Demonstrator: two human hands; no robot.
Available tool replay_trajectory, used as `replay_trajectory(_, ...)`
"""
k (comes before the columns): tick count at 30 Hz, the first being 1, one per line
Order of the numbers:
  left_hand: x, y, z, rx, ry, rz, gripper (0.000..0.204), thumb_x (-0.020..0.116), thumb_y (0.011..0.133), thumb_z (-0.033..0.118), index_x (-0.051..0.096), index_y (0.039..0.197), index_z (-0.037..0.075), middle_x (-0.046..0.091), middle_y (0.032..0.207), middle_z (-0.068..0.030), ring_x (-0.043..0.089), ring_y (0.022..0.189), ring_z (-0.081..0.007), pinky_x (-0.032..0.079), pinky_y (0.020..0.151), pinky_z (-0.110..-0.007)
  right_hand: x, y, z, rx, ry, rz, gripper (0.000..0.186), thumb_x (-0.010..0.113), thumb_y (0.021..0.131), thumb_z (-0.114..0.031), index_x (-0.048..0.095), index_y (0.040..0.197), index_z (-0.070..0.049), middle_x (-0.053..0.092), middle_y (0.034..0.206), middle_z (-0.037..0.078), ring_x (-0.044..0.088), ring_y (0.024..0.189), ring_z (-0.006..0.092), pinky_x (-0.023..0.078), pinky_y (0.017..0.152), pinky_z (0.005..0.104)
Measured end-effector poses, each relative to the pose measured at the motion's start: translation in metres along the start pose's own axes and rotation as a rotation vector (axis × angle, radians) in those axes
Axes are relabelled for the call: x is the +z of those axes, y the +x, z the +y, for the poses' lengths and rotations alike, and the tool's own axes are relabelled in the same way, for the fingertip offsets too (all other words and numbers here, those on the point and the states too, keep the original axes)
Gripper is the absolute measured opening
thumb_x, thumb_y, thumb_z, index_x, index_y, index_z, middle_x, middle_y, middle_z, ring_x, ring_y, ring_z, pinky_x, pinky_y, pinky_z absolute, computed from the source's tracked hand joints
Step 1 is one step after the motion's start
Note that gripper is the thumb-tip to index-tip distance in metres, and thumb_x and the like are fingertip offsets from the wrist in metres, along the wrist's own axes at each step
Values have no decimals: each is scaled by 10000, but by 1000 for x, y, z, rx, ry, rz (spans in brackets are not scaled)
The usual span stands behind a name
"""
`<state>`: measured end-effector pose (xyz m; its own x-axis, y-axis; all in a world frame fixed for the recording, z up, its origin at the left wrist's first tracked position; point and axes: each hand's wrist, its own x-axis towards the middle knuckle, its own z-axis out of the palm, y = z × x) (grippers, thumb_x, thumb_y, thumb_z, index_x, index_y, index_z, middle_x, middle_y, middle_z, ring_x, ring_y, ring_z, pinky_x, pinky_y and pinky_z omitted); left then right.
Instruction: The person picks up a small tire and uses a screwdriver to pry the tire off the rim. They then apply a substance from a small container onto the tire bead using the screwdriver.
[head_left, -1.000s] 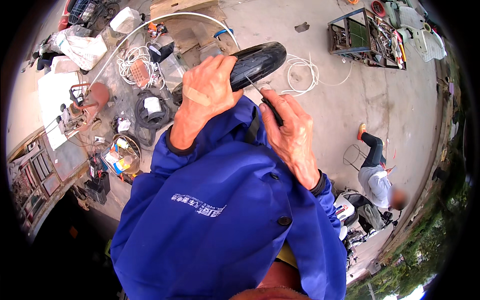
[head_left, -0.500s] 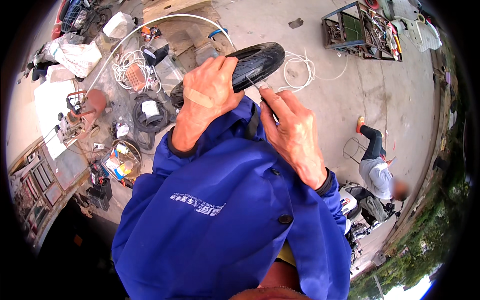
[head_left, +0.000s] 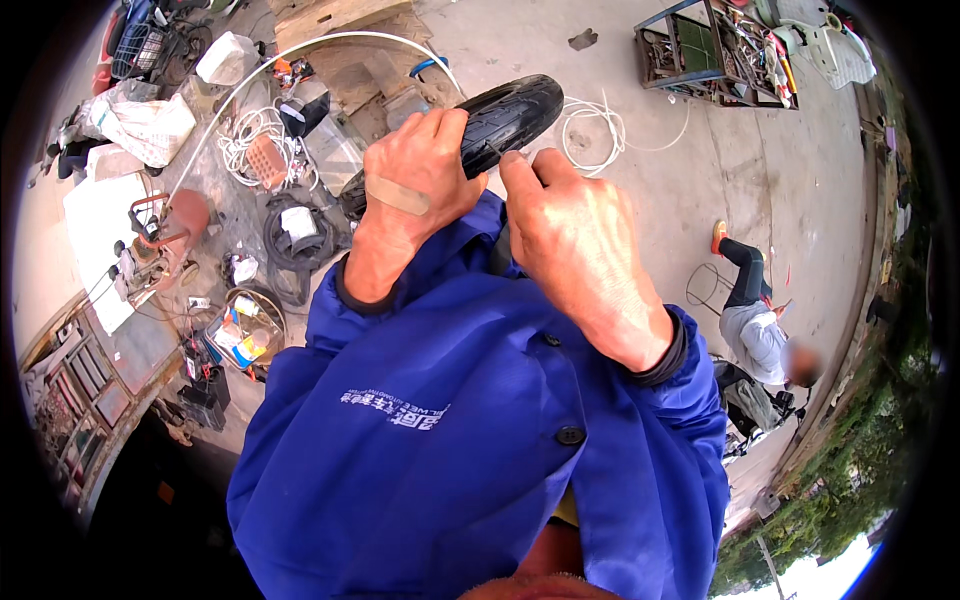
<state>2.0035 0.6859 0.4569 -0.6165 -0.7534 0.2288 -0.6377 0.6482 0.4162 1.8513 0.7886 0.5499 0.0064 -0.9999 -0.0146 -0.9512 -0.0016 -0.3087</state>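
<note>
A black tyre with a treaded outer face stands in front of my body. My left hand, with a tan plaster across its back, is closed over the tyre's near side; its fingertips are hidden behind it. My right hand is closed beside the tyre on the right, knuckles up. From its fingertips a thin pointed metal tool reaches the tyre's surface. Most of that tool, including its dark handle, is now hidden by the hand.
White hose lies coiled beyond the tyre. A metal crate of tools stands far right. At left are an inner tube, a basket of bottles and a red-brown tank. Another person is at right.
My right hand has turned over, its back now covering the tool's handle, and its fingertips have come closer to the tyre. The left hand keeps its hold on the tyre.
</note>
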Motion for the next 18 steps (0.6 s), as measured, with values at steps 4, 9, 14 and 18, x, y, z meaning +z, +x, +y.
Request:
replay_trajectory(4, -4, 3, -4, -19, -6, -4, 478, 928, 686, 211, 687, 1070, 59, 744, 932, -95, 746, 880, -332, 608, 673, -496, 35, -16, -7, -47, -76, 185, 453, 717, 830, -47, 682, 1274, 40, 609, 924, 115, 696, 611, 218, 574, 504, 348)
replay_trajectory(9, -7, 2, -8, -35, -18, 13, 491, 933, 689, 210, 694, 1091, 59, 741, 917, -111, 747, 876, -348, 600, 677, -510, 70, -23, -1, -13, 60, 339, 462, 731, 843, -15, 696, 1304, -21, 624, 940, 110, 689, 613, 244, 569, 521, 376)
replay_trajectory(14, -7, 0, -9, -47, -18, 35, 495, 927, 705, 219, 699, 1112, 54, 748, 922, -127, 749, 876, -367, 597, 687, -527, 93, -24, 3, 169, 562, 453, 331, 783, 967, -14, 722, 1291, -49, 709, 944, 149, 720, 697, 337, 567, 593, 420)
replay_trajectory(18, -3, 1, -3, -85, -20, 27, 494, 924, 718, 228, 699, 1119, 48, 754, 938, -137, 750, 888, -377, 598, 696, -536, 102, -28, -2, 265, 738, 468, 347, 778, 981, -23, 722, 1322, -49, 737, 1021, 167, 741, 839, 312, 590, 745, 392)
